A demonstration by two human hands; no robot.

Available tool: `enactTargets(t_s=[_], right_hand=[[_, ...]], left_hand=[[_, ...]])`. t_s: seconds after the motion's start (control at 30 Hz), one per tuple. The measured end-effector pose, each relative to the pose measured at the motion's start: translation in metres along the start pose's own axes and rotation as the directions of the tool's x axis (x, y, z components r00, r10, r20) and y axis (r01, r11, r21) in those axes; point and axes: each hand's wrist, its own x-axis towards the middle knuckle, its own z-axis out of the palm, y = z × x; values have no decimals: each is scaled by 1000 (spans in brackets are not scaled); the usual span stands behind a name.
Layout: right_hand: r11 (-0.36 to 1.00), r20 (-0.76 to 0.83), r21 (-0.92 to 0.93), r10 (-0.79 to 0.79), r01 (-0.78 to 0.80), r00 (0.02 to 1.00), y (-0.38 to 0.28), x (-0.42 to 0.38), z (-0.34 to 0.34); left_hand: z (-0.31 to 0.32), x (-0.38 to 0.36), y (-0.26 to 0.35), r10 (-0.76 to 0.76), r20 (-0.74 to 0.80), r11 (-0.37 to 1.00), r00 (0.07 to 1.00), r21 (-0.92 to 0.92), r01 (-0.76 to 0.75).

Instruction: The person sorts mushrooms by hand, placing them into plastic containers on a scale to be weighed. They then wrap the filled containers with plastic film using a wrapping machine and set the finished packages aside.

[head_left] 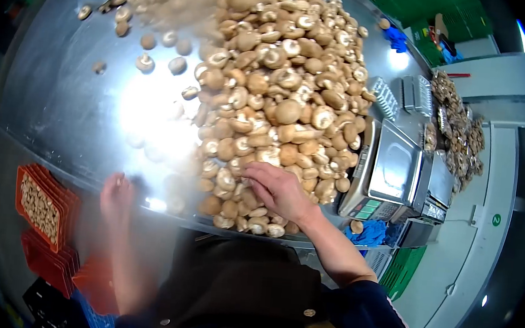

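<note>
A large heap of brown mushrooms (pixel 289 111) covers the middle of the steel table. My right hand (pixel 282 192) reaches into the near part of the heap, its fingers curled over a mushroom and its thumb low among the others. Part of that mushroom is hidden by the fingers. My left hand (pixel 117 198) is at the table's near edge, left of the heap, over the side where the crates stand. Motion smears its fingers, so I cannot make out whether it holds anything.
Loose mushrooms (pixel 145 62) lie left of the heap. Beside it on the right stands a weighing scale (pixel 395 163), with clear plastic trays (pixel 384 96) behind. Orange crates (pixel 71 210), one filled with mushroom pieces, are at lower left. A blue cloth (pixel 369 234) lies below the scale.
</note>
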Motion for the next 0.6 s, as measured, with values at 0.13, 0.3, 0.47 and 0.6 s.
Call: enactTargets(t_s=[0.13,0.3,0.47,0.6], right_hand=[[993,-140,-112,16,-32,990,31,-18,-67],[943,-462,-156,194,-295,865,146,-64,-192],[966,-534,-164,83,-200,841,148,-101,-255],[936,-332,-245,-328,255,885,124,-164,-158]], left_hand=[[2,-60,-24,-232,-161,952,959,-239,190],[-69,-115,-47,-212,-520,961,827,-262,82],[-165,-179,30,258,-739,653,623,-342,-676],[-46,-197,-56,762,-99,464,640,773,-433]])
